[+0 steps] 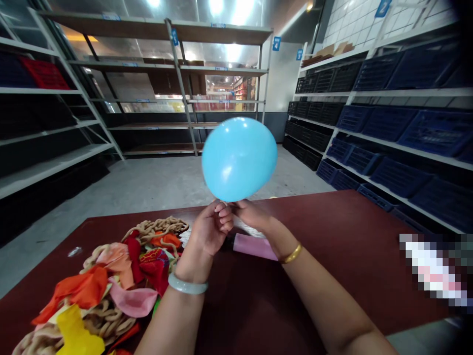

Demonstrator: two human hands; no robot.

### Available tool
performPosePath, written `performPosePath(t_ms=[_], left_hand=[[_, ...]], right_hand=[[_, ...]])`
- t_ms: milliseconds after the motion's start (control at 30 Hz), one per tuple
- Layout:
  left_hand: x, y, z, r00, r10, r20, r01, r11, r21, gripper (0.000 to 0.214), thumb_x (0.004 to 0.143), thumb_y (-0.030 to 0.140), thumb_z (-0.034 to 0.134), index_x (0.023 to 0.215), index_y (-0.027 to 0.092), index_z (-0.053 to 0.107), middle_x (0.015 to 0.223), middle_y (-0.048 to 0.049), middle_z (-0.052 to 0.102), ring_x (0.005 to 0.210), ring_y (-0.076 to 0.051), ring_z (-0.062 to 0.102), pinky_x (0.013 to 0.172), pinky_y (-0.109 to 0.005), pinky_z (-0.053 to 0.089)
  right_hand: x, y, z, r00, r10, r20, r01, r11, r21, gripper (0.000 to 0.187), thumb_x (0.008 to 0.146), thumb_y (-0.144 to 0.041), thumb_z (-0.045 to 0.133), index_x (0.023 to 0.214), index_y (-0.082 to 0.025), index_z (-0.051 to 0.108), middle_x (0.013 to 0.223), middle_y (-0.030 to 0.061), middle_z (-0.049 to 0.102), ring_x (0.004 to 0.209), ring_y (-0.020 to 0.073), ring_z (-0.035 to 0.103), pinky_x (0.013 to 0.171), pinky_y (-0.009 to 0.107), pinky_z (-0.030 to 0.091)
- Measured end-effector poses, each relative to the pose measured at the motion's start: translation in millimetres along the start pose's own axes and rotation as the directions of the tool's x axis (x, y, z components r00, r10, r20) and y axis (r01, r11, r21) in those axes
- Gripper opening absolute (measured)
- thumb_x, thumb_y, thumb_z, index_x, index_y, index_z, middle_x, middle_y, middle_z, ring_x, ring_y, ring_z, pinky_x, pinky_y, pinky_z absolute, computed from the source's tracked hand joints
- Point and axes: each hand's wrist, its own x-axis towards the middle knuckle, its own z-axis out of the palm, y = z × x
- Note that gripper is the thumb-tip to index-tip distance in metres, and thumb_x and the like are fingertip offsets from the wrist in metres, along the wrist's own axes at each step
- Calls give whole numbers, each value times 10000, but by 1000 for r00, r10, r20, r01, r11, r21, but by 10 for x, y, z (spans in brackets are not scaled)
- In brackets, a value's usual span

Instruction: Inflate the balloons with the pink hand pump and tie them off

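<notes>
An inflated light blue balloon (239, 158) stands up above the dark red table (351, 246). Both hands pinch its neck just below the round body. My left hand (210, 229), with a pale bangle on the wrist, has its fingers curled round the neck. My right hand (253, 214), with a gold bangle, grips the same neck from the right. A pink balloon pump (253, 246) lies on the table right behind the hands.
A heap of flat balloons in orange, red, pink and yellow, mixed with tan rope (111, 281), lies at the table's left. Metal shelves line the left and back. Blue and black crates (399, 123) fill the shelves on the right.
</notes>
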Motion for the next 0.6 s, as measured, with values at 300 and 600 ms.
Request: performPosePath(t_ms=[300,600], left_hand=[[5,-20,-10,992,-112,50,117,987,-110,260,802,87,538,640,186,359,586,51,301,458,-58,342,408,-178,282],[26,115,-117,1000,-25,3,25,998,-62,221,850,89,548,676,152,427,605,54,345,451,-31,347,385,-137,249]], right_hand=[[39,88,148,988,117,97,-151,826,542,141,808,-145,554,898,-158,661,730,8,672,634,132,606,600,248,509],[29,87,-15,984,175,35,-170,858,485,333,861,-490,607,779,-171,562,636,-54,512,526,76,442,499,204,337]])
